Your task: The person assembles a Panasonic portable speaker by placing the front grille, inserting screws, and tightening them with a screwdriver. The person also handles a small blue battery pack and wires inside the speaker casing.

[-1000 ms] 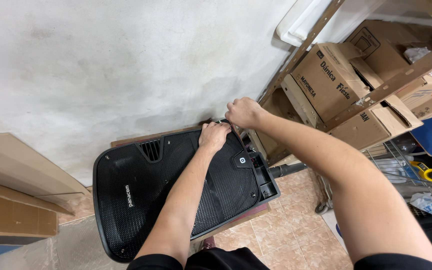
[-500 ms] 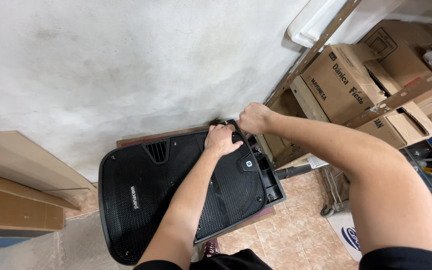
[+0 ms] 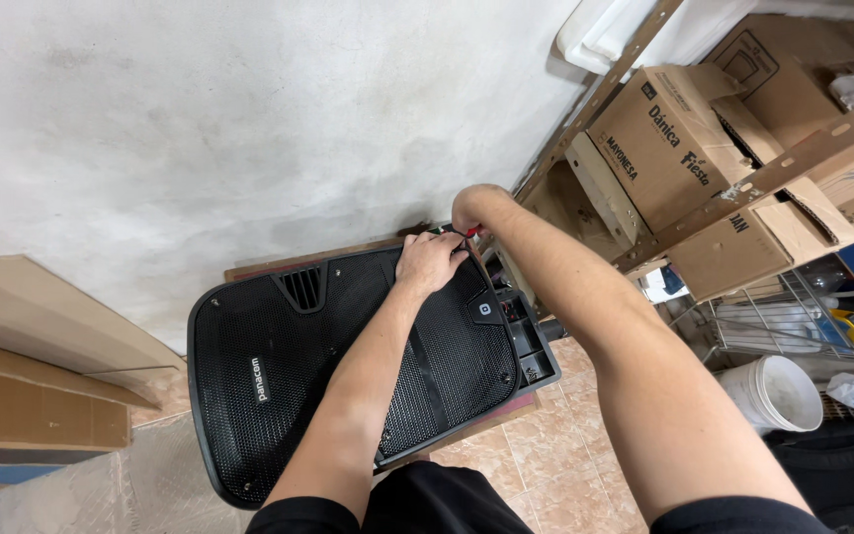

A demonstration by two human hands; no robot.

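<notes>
head view: the left hand rests flat on the black speaker, while the right hand pinches a small red tool. the speaker looks heavy and rigid, best held by its frame, not its grille.

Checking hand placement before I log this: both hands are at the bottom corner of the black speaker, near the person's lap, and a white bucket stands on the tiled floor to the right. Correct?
Not quite. The head view shows the left hand and right hand at the far top corner of the black speaker, by the wall. The white bucket is on the right, as stated.
</notes>
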